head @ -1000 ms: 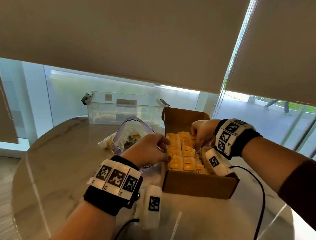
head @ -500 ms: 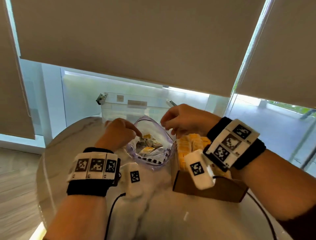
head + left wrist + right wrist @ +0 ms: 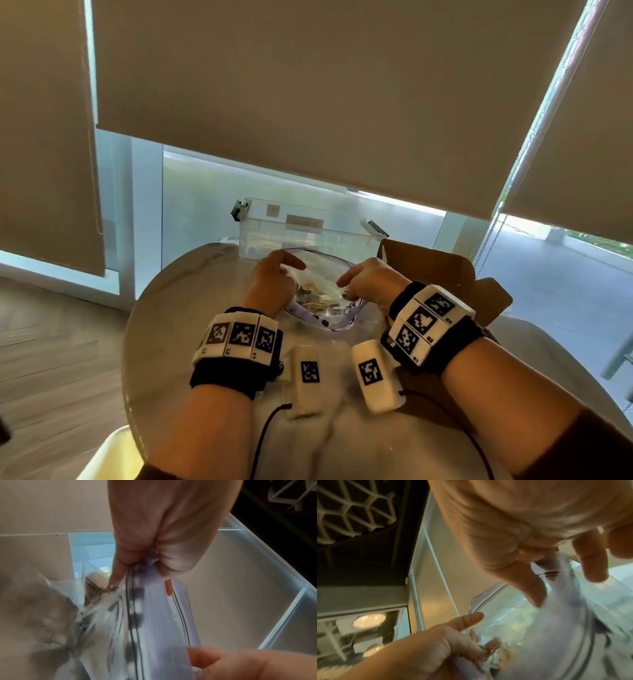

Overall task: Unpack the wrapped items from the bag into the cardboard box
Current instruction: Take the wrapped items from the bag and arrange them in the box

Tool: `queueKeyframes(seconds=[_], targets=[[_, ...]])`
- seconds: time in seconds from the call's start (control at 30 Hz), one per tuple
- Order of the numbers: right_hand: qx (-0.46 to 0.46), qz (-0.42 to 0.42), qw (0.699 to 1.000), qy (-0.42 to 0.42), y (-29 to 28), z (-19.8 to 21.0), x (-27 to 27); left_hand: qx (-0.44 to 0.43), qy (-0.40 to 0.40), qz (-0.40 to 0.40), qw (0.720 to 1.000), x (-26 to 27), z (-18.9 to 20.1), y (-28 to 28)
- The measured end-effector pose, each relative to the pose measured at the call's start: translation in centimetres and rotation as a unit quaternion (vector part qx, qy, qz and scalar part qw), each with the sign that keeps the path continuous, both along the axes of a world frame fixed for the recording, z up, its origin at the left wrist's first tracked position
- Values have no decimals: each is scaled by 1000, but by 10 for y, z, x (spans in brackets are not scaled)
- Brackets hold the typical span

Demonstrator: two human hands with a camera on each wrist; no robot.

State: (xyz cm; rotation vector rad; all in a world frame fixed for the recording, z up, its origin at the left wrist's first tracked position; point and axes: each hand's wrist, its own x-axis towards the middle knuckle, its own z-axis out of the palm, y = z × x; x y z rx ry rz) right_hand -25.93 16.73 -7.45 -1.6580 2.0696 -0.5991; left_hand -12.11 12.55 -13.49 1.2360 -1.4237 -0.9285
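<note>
A clear zip bag (image 3: pixel 329 324) with a purple rim lies open-mouthed on the round table, and several wrapped items (image 3: pixel 313 298) show inside it. My left hand (image 3: pixel 270 286) pinches the bag's left rim, with thumb and fingers closed on the zip strip (image 3: pixel 147 562). My right hand (image 3: pixel 373 284) pinches the right rim (image 3: pixel 556 566). Together they hold the mouth apart. The cardboard box (image 3: pixel 442 270) stands just right of the bag behind my right wrist, which hides its contents.
A clear plastic bin (image 3: pixel 308 228) with latches stands at the table's far edge, right behind the bag. The marble table (image 3: pixel 178 329) ends close on the left. Cables run from both wrist units across the near part of the table.
My right hand left the cardboard box and came over to the bag's right rim. My left hand took the left rim. The bag's mouth now faces me between both hands.
</note>
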Motion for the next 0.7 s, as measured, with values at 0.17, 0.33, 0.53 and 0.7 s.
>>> queueKeyframes(seconds=[0.17, 0.33, 0.53, 0.7], targets=[[-17, -68, 968, -241, -4, -3, 3, 90, 249, -45, 963, -1, 12, 12], [-24, -12, 947, -320, -6, 4, 4, 98, 303, -54, 946, 0, 11, 12], [-30, 43, 997, -54, 3, 4, -2, -40, -94, 4, 995, 15, 9, 8], [56, 80, 987, 130, -2, 1, 7, -78, -312, -10, 947, 8, 2, 7]])
